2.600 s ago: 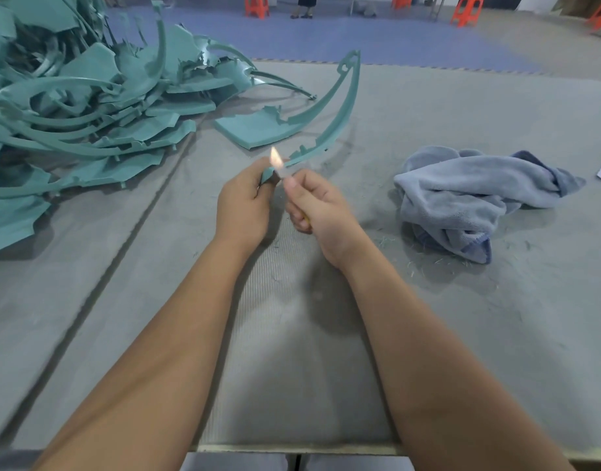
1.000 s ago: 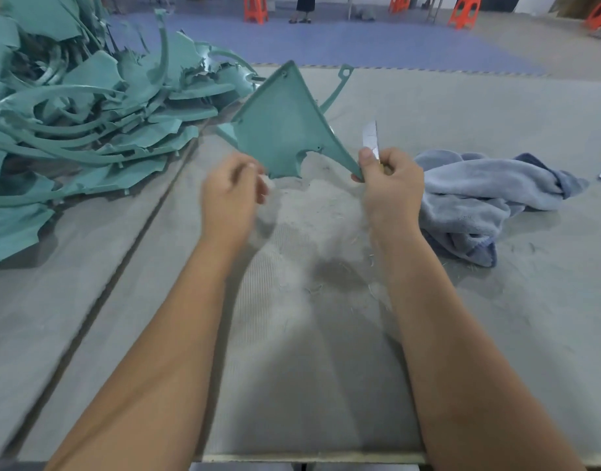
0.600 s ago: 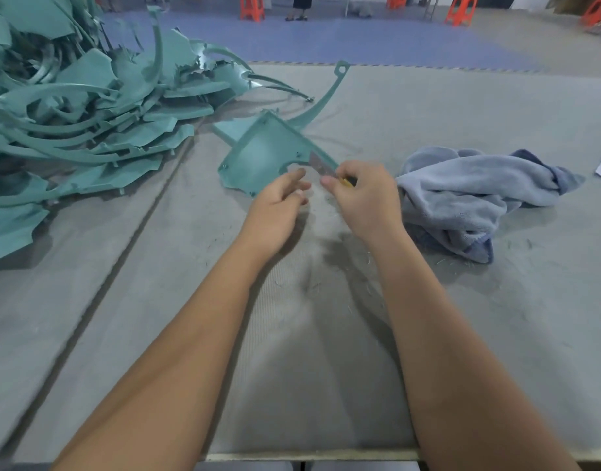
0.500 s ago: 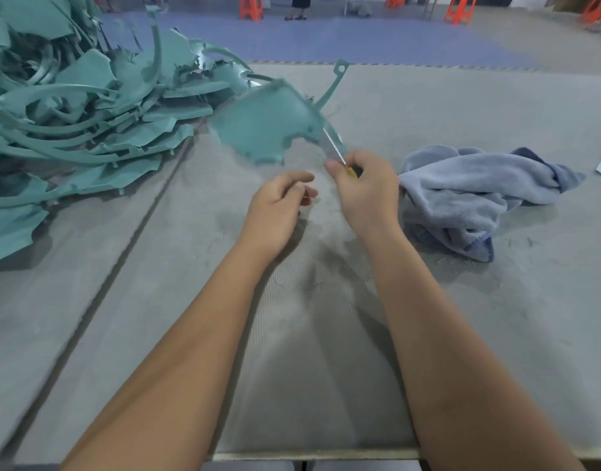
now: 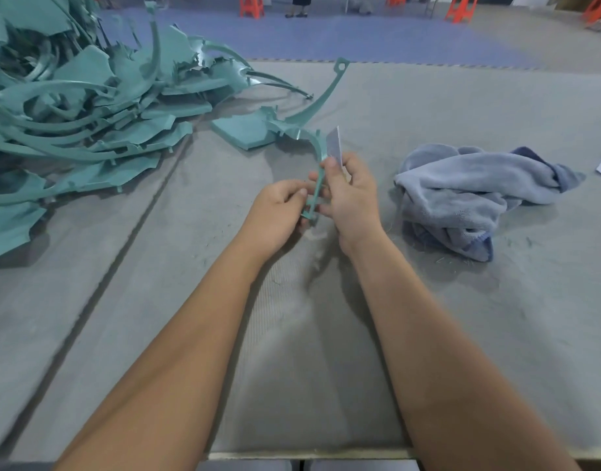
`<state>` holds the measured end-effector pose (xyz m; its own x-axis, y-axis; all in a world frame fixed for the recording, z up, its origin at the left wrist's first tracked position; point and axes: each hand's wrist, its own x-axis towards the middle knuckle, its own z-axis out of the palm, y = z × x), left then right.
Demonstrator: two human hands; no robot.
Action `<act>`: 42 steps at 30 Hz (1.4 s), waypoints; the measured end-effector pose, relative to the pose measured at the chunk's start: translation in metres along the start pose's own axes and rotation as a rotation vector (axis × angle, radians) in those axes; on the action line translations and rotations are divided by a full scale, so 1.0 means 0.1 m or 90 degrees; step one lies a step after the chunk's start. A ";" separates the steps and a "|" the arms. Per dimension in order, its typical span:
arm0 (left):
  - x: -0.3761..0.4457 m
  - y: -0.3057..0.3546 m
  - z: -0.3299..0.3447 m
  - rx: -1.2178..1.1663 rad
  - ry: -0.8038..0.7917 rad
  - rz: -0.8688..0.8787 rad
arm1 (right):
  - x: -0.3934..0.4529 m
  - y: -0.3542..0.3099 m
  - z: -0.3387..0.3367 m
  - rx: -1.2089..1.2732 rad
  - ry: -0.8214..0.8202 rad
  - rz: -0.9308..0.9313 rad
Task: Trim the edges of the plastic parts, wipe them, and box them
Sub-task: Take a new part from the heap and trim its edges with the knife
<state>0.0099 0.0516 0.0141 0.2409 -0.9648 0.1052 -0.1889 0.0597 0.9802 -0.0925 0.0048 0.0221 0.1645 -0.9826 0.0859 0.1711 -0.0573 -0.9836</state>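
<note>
Two hands, the left hand [image 5: 278,212] and right hand [image 5: 351,195], share one teal plastic part [image 5: 244,130] and one blade [image 5: 334,146]. One blue cloth [image 5: 475,192] lies on one counter [image 5: 462,317], with one heap of teal parts [image 5: 81,110] too tangled to count.

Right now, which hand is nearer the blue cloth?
Right. The right hand, holding a blade, sits just left of the blue cloth; the left hand lies farther left.
</note>
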 end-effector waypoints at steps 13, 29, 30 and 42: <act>0.04 0.01 -0.21 -0.215 -0.015 -0.112 | -0.02 0.03 0.01 -0.118 0.035 0.033; 0.04 0.00 -0.30 -0.320 -0.017 -0.110 | -0.12 -0.01 0.11 -0.050 -0.169 0.037; 0.05 0.00 -0.30 -0.329 -0.023 -0.108 | -0.14 -0.02 0.10 -0.036 -0.199 0.029; 0.03 0.00 -0.34 -0.356 -0.089 -0.127 | -0.13 0.07 0.14 -0.014 -0.204 -0.017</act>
<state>0.0436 0.0572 0.0198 0.0862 -0.9934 -0.0750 0.3848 -0.0362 0.9223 -0.0804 0.0199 0.0160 0.4582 -0.8755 0.1537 0.1595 -0.0892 -0.9832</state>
